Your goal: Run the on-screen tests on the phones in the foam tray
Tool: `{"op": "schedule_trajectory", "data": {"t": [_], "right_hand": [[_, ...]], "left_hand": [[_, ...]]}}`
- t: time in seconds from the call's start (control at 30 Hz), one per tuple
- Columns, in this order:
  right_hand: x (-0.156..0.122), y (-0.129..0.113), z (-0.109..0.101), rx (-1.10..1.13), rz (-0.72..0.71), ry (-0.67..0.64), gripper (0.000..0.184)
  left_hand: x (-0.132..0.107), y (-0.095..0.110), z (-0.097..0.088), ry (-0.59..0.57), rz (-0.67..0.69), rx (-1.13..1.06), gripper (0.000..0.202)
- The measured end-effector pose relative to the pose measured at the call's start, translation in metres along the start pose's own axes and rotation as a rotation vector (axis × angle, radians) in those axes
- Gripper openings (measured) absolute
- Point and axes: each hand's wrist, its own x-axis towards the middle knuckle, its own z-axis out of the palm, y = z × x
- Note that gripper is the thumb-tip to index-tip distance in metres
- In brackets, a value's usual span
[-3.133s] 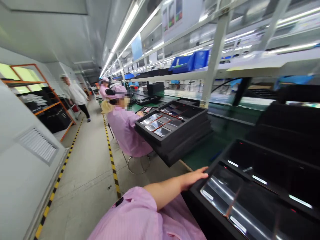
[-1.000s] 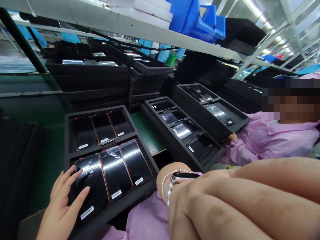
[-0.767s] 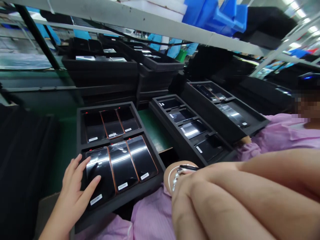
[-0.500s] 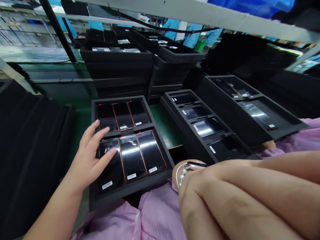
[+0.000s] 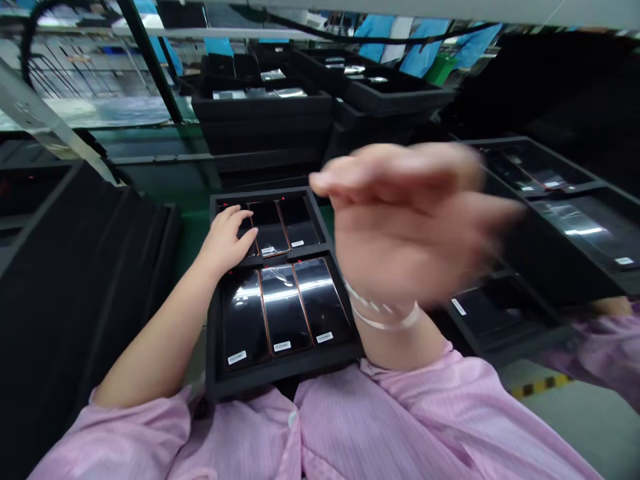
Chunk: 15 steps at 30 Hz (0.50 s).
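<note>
"Where is the panel (image 5: pixel 244 228)?"

"Far compartment of the black tray (image 5: pixel 290 366), leftmost. Probably light, stiff, slick, breakable; its edges look the sound hold."

"Grip?"

"Left hand (image 5: pixel 226 240) over it, thumb and fingers parted; contact unclear. Right hand (image 5: pixel 410 220) raised at the tray's right, blurred, loosely spread, nothing visible in it."

"Beyond?"

"Stacked trays (image 5: pixel 263 130)."

A black foam tray (image 5: pixel 287 375) holds two rows of three glossy, dark phone screens (image 5: pixel 285 313), face up, side by side, orange-edged. White labels (image 5: pixel 283 347) sit at near ends; the partly covered far-left screen's label cannot be made out.
</note>
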Motion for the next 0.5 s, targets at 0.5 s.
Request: {"op": "schedule_trajectory", "data": {"t": [0.5], "right_hand": [[0.069, 0.099, 0.011, -0.938, 0.48, -0.353, 0.068]], "left_hand": [[0.098, -0.061, 0.043, -0.231, -0.003, 0.426, 0.068]]}}
